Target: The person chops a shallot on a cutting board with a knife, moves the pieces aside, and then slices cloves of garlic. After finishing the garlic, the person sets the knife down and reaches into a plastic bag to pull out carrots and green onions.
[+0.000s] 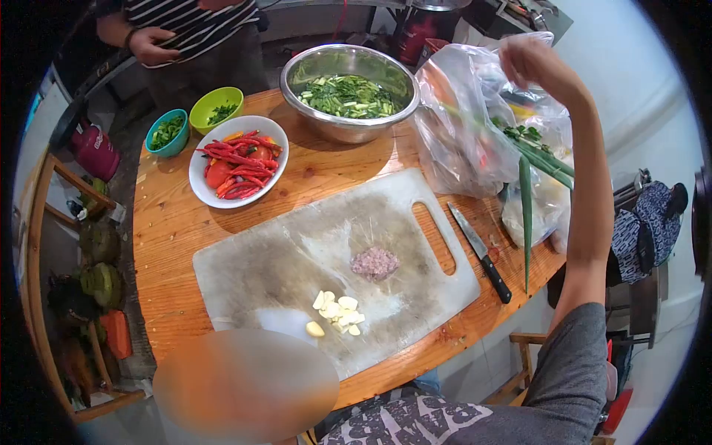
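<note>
My right hand [530,65] is raised at the far right over the clear plastic bags [463,126], its fingers bent downward and blurred. My left hand does not show. Long green onion leaves [526,215] hang from the bags over the table edge. A black-handled knife [482,256] lies beside the white cutting board [259,259], its blade pointing away from me. On the board sit a small heap of finely chopped pinkish pieces [374,263] and a cluster of peeled garlic cloves [343,313].
A white bowl [194,174] holds red chilies and tomatoes. Behind it are teal [156,148] and lime-green [236,96] bowls of chopped greens. A steel bowl [348,132] contains cut green vegetables. Someone in a striped shirt [196,30] stands across the wooden table [167,245]. A blurred oval covers the lower left.
</note>
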### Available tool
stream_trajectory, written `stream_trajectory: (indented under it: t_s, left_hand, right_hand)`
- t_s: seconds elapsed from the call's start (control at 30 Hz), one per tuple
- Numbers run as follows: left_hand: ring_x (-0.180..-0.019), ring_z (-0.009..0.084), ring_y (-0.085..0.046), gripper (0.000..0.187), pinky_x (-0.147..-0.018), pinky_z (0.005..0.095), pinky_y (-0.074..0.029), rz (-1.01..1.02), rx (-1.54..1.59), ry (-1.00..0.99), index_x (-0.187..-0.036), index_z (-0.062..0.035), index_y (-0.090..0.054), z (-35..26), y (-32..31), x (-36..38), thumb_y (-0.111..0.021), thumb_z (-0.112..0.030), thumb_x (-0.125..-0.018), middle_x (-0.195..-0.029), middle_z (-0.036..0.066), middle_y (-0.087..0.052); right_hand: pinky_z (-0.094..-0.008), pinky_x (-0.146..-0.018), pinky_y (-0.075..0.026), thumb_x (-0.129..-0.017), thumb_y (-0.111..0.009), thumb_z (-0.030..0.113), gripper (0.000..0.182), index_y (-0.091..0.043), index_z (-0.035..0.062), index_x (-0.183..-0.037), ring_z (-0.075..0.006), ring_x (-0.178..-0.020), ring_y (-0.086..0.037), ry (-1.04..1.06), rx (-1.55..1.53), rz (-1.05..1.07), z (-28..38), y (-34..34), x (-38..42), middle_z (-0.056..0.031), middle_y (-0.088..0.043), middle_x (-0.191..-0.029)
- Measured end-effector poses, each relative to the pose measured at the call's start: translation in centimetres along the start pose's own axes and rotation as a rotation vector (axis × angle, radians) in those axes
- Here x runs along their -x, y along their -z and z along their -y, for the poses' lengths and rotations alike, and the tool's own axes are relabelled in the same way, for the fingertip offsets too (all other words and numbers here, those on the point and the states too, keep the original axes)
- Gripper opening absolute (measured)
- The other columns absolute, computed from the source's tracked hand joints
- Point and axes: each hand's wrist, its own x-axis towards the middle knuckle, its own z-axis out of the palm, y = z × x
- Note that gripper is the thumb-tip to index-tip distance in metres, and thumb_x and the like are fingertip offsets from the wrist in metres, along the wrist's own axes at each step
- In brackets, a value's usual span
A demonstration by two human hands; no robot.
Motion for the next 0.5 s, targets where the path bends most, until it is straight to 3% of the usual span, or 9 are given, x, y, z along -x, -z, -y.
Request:
stream_trajectory:
  t_s: [0.03, 0.1, 0.17, 0.23, 0.33, 0.4, 0.47, 0.5]
  left_hand:
    - [-0.133, 0.0398, -0.044, 0.045, -0.103, 0.0498, -0.045, 0.010, -0.015, -0.018, -0.128, 0.0020, -0.056, -0.5, 0.2, -0.4, -0.068, -0.015, -0.088, -0.144, 0.024, -0.040]
    - [-0.129, 0.0386, -0.047, 0.047, -0.098, 0.0457, -0.050, 0.024, -0.031, -0.045, -0.131, 0.0011, -0.057, -1.1, 0.5, -0.8, -0.071, -0.016, -0.089, -0.143, 0.024, -0.040]
    - [-0.128, 0.0384, -0.047, 0.045, -0.096, 0.0439, -0.052, 0.031, -0.033, -0.070, -0.129, 0.0005, -0.058, -1.3, 0.6, -1.2, -0.070, -0.015, -0.089, -0.143, 0.024, -0.040]
    - [-0.127, 0.0392, -0.048, 0.045, -0.095, 0.0442, -0.052, 0.021, 0.027, -0.021, -0.129, 0.0010, -0.058, -1.3, 0.3, -1.0, -0.070, -0.014, -0.089, -0.143, 0.025, -0.040]
    - [-0.125, 0.0401, -0.050, 0.044, -0.093, 0.0444, -0.054, -0.005, 0.058, 0.052, -0.127, 0.0017, -0.058, -1.2, 0.2, -0.6, -0.070, -0.014, -0.088, -0.142, 0.026, -0.041]
    - [-0.124, 0.0403, -0.051, 0.043, -0.092, 0.0440, -0.055, -0.023, 0.027, 0.038, -0.127, 0.0021, -0.058, -1.3, 0.1, -0.7, -0.070, -0.014, -0.088, -0.142, 0.026, -0.041]
    - [-0.123, 0.0402, -0.052, 0.043, -0.092, 0.0433, -0.056, -0.033, -0.059, -0.024, -0.126, 0.0024, -0.058, -1.4, 0.4, -0.9, -0.070, -0.014, -0.088, -0.142, 0.026, -0.041]
    - [-0.123, 0.0401, -0.052, 0.043, -0.092, 0.0430, -0.056, -0.019, -0.069, -0.025, -0.126, 0.0023, -0.058, -1.5, 0.5, -1.0, -0.070, -0.014, -0.088, -0.142, 0.027, -0.042]
  right_hand:
    - [-0.0291, -0.062, -0.055, -0.097, -0.058, 0.024, 0.027, -0.073, 0.0020, -0.092, -0.0119, -0.067, -0.067, -0.193, -0.009, 0.054, -1.0, 0.0, 0.9, -0.0060, -0.070, -0.076]
    - [-0.0299, -0.059, -0.053, -0.094, -0.064, 0.029, 0.032, -0.072, -0.0024, -0.089, -0.0119, -0.060, -0.063, -0.332, 0.314, -0.046, -4.3, -1.9, -0.3, -0.0086, -0.068, -0.071]
    - [-0.0310, -0.061, -0.050, -0.096, -0.061, 0.019, 0.022, -0.067, -0.0016, -0.091, -0.0134, -0.065, -0.061, -0.150, 0.311, 0.057, -8.6, -2.9, -3.9, -0.0051, -0.067, -0.075]
    - [-0.0361, -0.065, -0.051, -0.094, -0.060, 0.017, 0.018, -0.068, 0.0007, -0.095, -0.0175, -0.075, -0.063, 0.207, 0.426, -0.116, -11.4, -5.7, -7.6, -0.0066, -0.070, -0.085]
    - [-0.0382, -0.065, -0.054, -0.090, -0.068, 0.029, 0.026, -0.076, 0.0045, -0.096, -0.0215, -0.072, -0.066, 0.458, 0.411, -0.181, -15.2, -7.6, -13.6, -0.0086, -0.073, -0.079]
    - [-0.0400, -0.069, -0.054, -0.090, -0.068, 0.028, 0.026, -0.075, 0.0041, -0.095, -0.0249, -0.074, -0.067, 0.376, 0.848, -0.157, -13.3, -8.5, -14.6, -0.0132, -0.073, -0.084]
    - [-0.0450, -0.076, -0.054, -0.090, -0.066, 0.029, 0.027, -0.074, 0.0032, -0.094, -0.0330, -0.080, -0.068, 0.215, 0.870, -0.061, -13.9, -9.3, -15.6, -0.0197, -0.073, -0.092]
    - [-0.0451, -0.077, -0.054, -0.091, -0.065, 0.029, 0.028, -0.074, 0.0029, -0.095, -0.0333, -0.082, -0.069, 0.194, 0.821, -0.104, -14.7, -9.8, -15.8, -0.0195, -0.073, -0.094]
